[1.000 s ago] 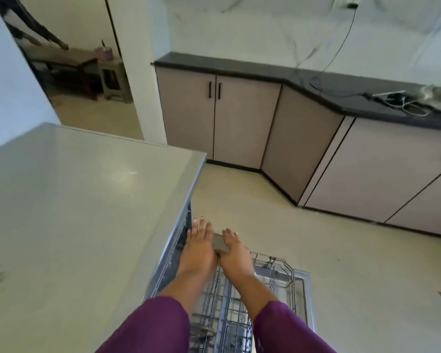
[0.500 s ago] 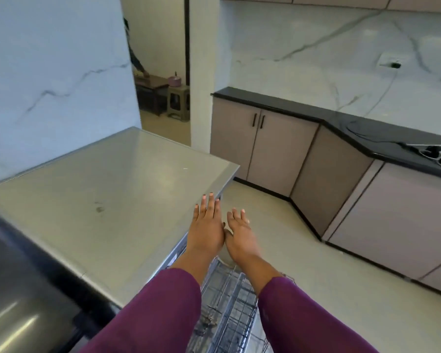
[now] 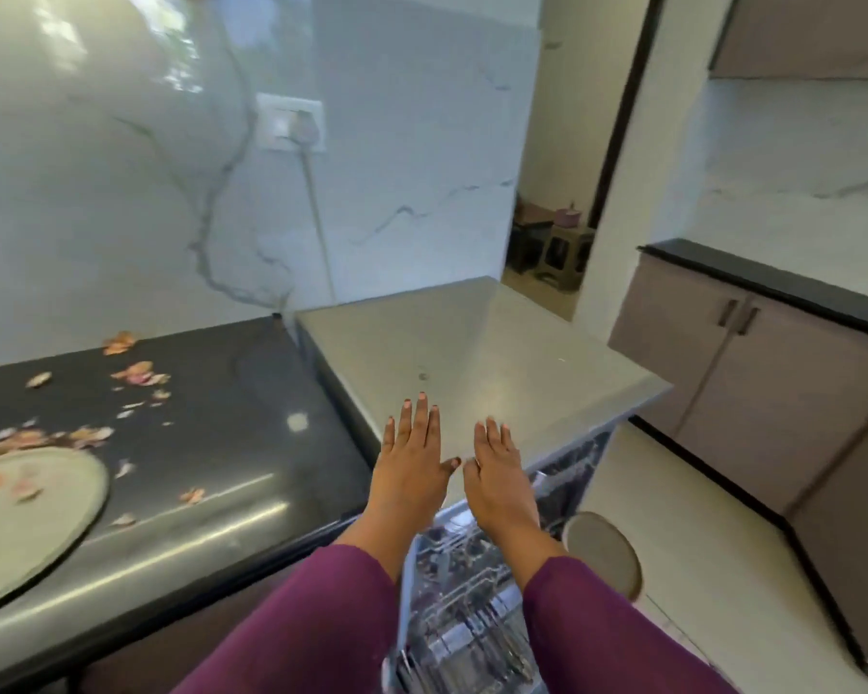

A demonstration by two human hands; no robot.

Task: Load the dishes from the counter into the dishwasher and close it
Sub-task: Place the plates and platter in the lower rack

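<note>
marble wall (image 3: 121,192) at the back, black counter (image 3: 231,443) running along the left, and both hands were out front with nothing in them: left hand (image 3: 412,468) and right hand (image 3: 497,478) side by side, palms down, fingers straight and slightly spread, thumbs nearly meeting, over the front edge of the grey dishwasher (image 3: 472,353) top. whether they rested on it or hovered just above, i could not tell. below the wrists the wire rack (image 3: 462,618) stood pulled out, its long axis running from the machine toward the person, and a racked plate (image 3: 602,553) stood on edge at its right side, broad face turned up toward the camera. now the one that mattered: the dirty plate (image 3: 26,513) lay flat and face up on the counter, well apart from the hands and off to their left, partly cut by the frame edge. being round, it had no long axis to line up with; only its near rim offered itself. the left hand was plainly the nearer of the two, so by my reckoning the reach belonged to that side, sweeping left across the counter. food scraps (image 3: 136,373) littered the counter around the plate, and some sat on it, so i judged a tilt on the way over might shed them. door not yet closed, loading unfinished.
</note>
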